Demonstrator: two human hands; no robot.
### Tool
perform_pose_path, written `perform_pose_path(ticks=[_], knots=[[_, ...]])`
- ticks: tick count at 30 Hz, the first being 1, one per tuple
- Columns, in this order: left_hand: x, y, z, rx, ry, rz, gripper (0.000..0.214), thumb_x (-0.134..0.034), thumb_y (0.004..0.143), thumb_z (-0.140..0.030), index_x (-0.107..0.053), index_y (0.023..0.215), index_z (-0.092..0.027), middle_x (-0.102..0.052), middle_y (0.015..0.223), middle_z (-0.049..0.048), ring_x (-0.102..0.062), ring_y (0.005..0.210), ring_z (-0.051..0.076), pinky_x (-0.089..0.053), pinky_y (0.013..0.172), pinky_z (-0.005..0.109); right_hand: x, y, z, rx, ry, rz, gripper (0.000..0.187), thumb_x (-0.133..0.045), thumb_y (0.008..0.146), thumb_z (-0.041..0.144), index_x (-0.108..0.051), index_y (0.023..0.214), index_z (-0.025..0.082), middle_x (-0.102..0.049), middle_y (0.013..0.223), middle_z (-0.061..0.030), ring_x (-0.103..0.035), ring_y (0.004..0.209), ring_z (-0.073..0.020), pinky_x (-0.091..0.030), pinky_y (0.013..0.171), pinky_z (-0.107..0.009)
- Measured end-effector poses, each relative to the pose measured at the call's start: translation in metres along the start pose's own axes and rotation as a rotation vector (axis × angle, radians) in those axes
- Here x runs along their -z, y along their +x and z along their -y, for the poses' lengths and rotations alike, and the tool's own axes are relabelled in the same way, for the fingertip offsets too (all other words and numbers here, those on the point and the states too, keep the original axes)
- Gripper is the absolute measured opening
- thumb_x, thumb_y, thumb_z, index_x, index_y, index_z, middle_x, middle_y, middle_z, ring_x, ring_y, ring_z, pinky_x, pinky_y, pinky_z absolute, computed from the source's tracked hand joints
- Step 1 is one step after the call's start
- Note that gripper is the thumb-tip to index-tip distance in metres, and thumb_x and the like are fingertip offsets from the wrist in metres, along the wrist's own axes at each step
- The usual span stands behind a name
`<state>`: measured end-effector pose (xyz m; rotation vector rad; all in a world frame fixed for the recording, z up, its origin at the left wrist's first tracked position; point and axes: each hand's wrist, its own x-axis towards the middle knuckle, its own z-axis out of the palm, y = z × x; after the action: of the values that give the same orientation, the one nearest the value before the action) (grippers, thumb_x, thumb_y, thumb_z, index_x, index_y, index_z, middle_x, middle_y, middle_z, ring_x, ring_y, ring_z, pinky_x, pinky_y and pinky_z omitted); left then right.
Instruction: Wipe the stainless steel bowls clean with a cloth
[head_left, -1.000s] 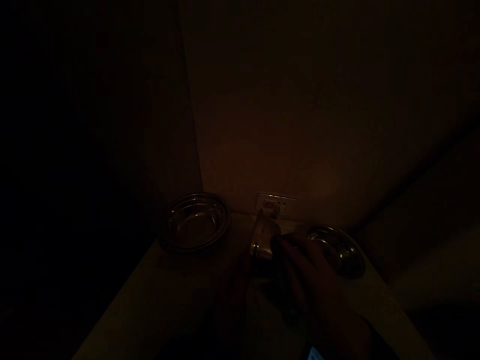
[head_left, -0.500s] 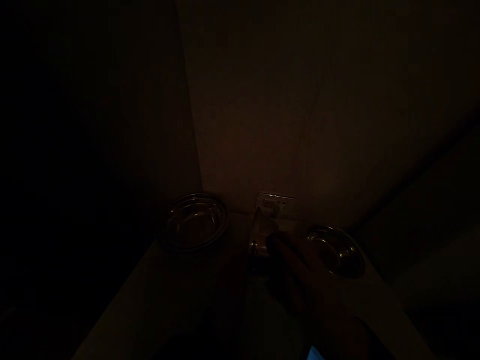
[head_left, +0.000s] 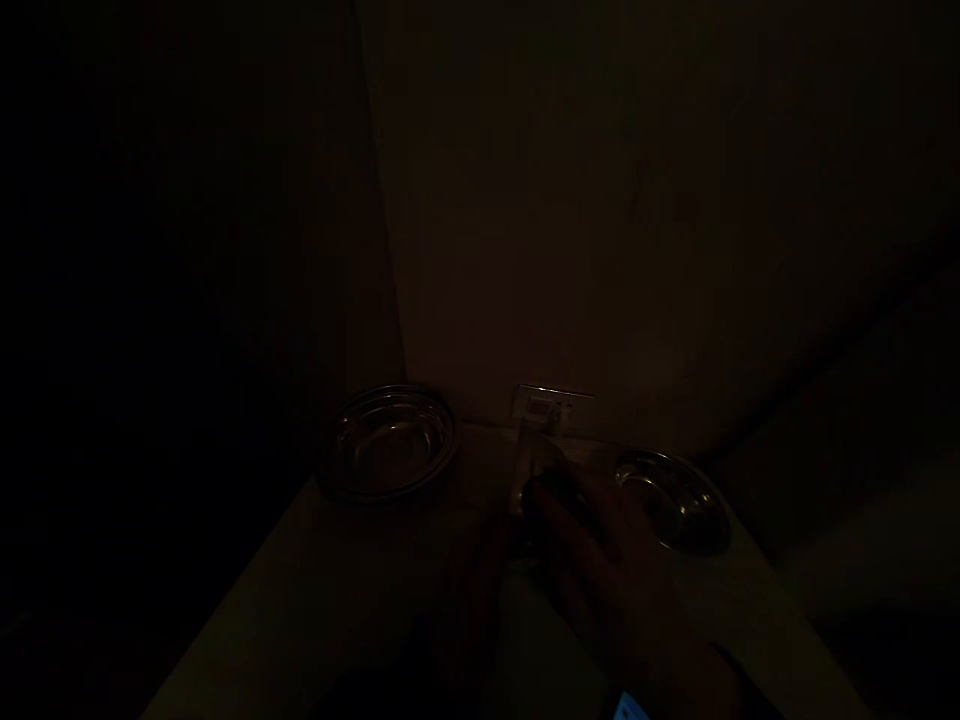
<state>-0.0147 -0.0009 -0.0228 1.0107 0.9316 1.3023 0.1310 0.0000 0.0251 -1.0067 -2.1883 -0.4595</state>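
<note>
The picture is very dark. My right hand [head_left: 600, 560] reaches in from the lower right, its fingers curved round a pale, shiny cup-like vessel [head_left: 531, 462]. The vessel seems tipped on its side, and part of it is behind the fingers; what is inside cannot be made out. Just left of it, my left hand [head_left: 472, 580] shows only as a dim shape low over the table, with its fingers lost in shadow. Whether it touches the vessel is unclear.
A round metal dish [head_left: 394, 450], perhaps stacked, stands at the table's back left corner. Another shiny metal bowl [head_left: 675, 505] is right of my right hand. Behind is a wall with a socket plate [head_left: 551, 405]. The narrow white table [head_left: 247, 610] has edges on both sides.
The cup-like vessel has shifted slightly right and turned in my right hand. My left hand shows a little more clearly beside it. The metal dishes have stayed put.
</note>
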Motion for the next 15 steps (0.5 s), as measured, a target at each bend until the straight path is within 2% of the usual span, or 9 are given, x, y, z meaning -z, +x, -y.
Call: perform_pose_path(ticks=[3, 8, 15], knots=[[0.000, -0.001, 0.001, -0.001, -0.004, 0.006, 0.032, -0.051, 0.088, -0.036, -0.057, 0.113, -0.017, -0.058, 0.116, 0.0079, -0.059, 0.099, 0.020, -0.050, 0.084, 0.040, 0.000, -0.002, 0.005, 0.017, -0.016, -0.025, 0.040, -0.053, 0.083, 0.009, -0.054, 0.122, 0.013, -0.053, 0.116, -0.0186, -0.049, 0.107, -0.0295, -0.050, 0.078, -0.045], [0.000, -0.002, 0.000, -0.009, -0.001, 0.032, 0.032, -0.051, 0.088, -0.036, -0.056, 0.114, -0.017, -0.058, 0.117, 0.0082, -0.058, 0.099, 0.020, -0.050, 0.085, 0.040, 0.003, -0.003, 0.010, 0.086, -0.013, -0.036, 0.038, -0.053, 0.082, 0.006, -0.057, 0.119, 0.015, -0.058, 0.110, -0.0130, -0.052, 0.103, -0.0259, -0.045, 0.088, -0.046], [-0.006, -0.006, -0.004, -0.008, 0.003, 0.069, 0.031, -0.051, 0.088, -0.035, -0.057, 0.112, -0.017, -0.058, 0.116, 0.0078, -0.058, 0.099, 0.020, -0.050, 0.084, 0.040, 0.013, 0.006, -0.004, -0.019, 0.019, -0.027, 0.037, -0.050, 0.085, 0.010, -0.052, 0.122, 0.013, -0.058, 0.109, -0.0155, -0.051, 0.094, -0.0262, -0.048, 0.075, -0.046]])
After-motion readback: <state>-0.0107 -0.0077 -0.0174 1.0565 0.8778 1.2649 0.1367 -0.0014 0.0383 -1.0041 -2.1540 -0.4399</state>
